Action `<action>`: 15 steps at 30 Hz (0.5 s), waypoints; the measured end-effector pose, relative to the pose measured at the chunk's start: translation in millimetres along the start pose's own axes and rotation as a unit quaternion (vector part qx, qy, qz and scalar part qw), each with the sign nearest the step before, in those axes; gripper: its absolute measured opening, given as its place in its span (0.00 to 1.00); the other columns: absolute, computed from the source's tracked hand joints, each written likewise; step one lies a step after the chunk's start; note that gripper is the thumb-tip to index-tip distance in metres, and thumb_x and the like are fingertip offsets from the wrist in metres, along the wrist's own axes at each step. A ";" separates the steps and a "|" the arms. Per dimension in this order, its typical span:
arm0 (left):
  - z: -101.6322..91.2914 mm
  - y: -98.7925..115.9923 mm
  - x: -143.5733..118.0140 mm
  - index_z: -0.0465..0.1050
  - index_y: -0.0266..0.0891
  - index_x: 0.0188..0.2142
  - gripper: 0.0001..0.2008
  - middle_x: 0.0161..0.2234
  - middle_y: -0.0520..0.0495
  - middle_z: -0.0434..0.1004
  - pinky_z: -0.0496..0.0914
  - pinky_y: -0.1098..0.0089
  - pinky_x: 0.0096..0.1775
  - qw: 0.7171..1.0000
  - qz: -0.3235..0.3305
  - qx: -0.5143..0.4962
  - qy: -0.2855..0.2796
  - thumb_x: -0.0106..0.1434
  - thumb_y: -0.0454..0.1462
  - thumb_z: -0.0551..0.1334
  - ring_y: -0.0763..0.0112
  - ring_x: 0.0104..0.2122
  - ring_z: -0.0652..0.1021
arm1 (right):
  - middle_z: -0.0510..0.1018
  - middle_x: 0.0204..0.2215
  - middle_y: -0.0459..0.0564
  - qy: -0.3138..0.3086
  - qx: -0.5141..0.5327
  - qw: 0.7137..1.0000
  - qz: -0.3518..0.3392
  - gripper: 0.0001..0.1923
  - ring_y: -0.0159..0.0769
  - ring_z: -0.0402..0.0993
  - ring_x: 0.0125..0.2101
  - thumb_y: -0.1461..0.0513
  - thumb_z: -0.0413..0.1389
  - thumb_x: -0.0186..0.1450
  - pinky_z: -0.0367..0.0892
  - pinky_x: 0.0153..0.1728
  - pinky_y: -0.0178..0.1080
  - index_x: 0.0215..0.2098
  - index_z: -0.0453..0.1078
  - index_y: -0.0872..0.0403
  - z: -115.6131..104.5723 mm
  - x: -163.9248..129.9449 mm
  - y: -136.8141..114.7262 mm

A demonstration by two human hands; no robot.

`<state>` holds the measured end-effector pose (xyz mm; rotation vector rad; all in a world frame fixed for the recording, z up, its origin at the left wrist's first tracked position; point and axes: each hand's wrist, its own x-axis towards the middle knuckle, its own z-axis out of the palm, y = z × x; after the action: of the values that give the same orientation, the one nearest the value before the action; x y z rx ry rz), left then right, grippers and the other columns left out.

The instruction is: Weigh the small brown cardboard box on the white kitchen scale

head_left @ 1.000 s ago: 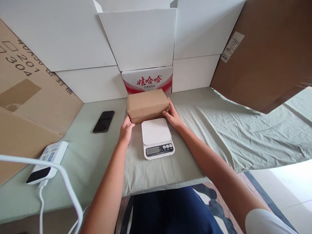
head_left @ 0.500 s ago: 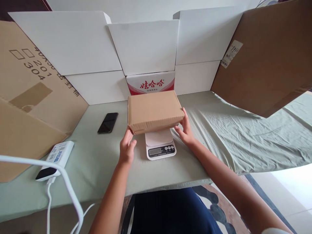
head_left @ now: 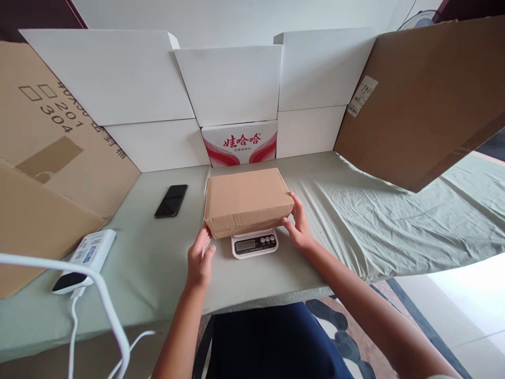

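A brown cardboard box (head_left: 246, 200) sits on top of a white digital kitchen scale (head_left: 254, 243), covering its platform; only the display and buttons show. My left hand (head_left: 200, 259) is just below the box's front left corner, fingers apart, fingertips at the corner. My right hand (head_left: 298, 225) is against the box's right end, with fingers curled along that edge.
A black phone (head_left: 171, 200) lies left of the box on the green-clothed table (head_left: 355, 210). A white power strip (head_left: 84, 258) with a cable lies at the left front. White and brown cardboard panels (head_left: 229, 84) wall the back and both sides.
The box was lifted from behind the scale, carried toward me and lowered onto the scale. My left hand has loosened and dropped back from the box's corner.
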<state>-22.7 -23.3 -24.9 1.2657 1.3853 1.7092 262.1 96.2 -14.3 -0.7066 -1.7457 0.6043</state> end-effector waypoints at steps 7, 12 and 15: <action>1.0 2.1 0.8 0.67 0.35 0.69 0.36 0.66 0.32 0.71 0.59 0.45 0.69 1.000 -0.012 0.005 -0.010 0.62 0.43 0.64 0.43 0.69 0.66 | 0.64 0.67 0.59 0.011 0.011 1.000 0.001 0.35 0.52 0.67 0.64 0.45 0.52 0.73 0.73 0.58 0.55 0.74 0.50 0.43 0.8 1.4 1.1; 4.8 7.1 3.2 0.66 0.36 0.70 0.38 0.67 0.33 0.71 0.59 0.46 0.69 1.000 -0.023 0.010 -0.010 0.61 0.43 0.64 0.43 0.70 0.65 | 0.65 0.66 0.59 0.008 0.016 1.000 0.011 0.35 0.52 0.67 0.64 0.45 0.52 0.73 0.72 0.59 0.55 0.73 0.51 0.44 -0.3 3.8 -4.7; 5.2 7.0 3.8 0.66 0.37 0.69 0.38 0.66 0.33 0.71 0.60 0.47 0.69 1.000 -0.024 0.009 -0.009 0.60 0.43 0.63 0.44 0.70 0.66 | 0.65 0.66 0.59 0.009 0.018 1.000 0.013 0.34 0.52 0.66 0.64 0.45 0.52 0.73 0.72 0.59 0.55 0.72 0.52 0.43 -1.2 4.4 -6.6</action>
<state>-18.5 -19.9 -17.0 1.2446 1.4129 1.6526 261.2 94.8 -6.4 -0.7089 -1.7069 0.6449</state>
